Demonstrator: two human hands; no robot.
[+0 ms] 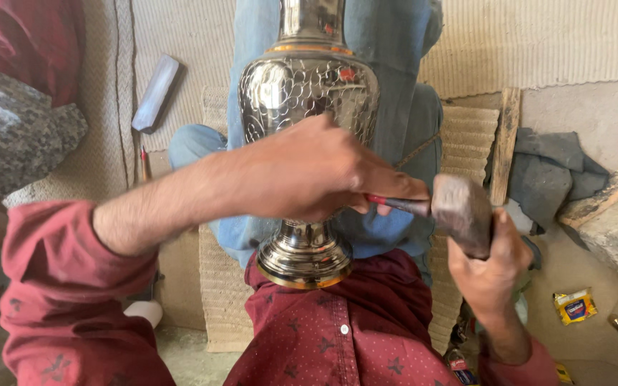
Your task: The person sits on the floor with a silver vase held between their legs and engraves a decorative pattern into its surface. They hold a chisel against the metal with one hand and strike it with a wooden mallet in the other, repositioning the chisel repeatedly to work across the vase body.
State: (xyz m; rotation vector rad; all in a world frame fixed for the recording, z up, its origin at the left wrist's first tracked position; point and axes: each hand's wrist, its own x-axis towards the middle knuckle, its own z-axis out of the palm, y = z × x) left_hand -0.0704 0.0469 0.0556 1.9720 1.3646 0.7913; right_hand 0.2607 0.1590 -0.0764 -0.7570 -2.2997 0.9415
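The metal vase point(307, 93) lies across my lap, foot against my shirt, its body already covered in chased scale pattern. My left hand point(309, 171) pinches a red-handled punch point(395, 203) against it, while my right hand point(491, 268) clenches the hammer point(461, 209); I judge the lower body unfinished.

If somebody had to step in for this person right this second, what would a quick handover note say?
Left hand: grip closed on a thin chisel, laid across the silver vase.
Right hand: holds the hammer, its head against the chisel's end.
Vase: lying along the lap, its foot against the red shirt, its neck pointing away over the jeans.
Done: a scale-like pattern covers the vase's shoulder.
Left: hidden by the left hand; I cannot tell how far the pattern runs.
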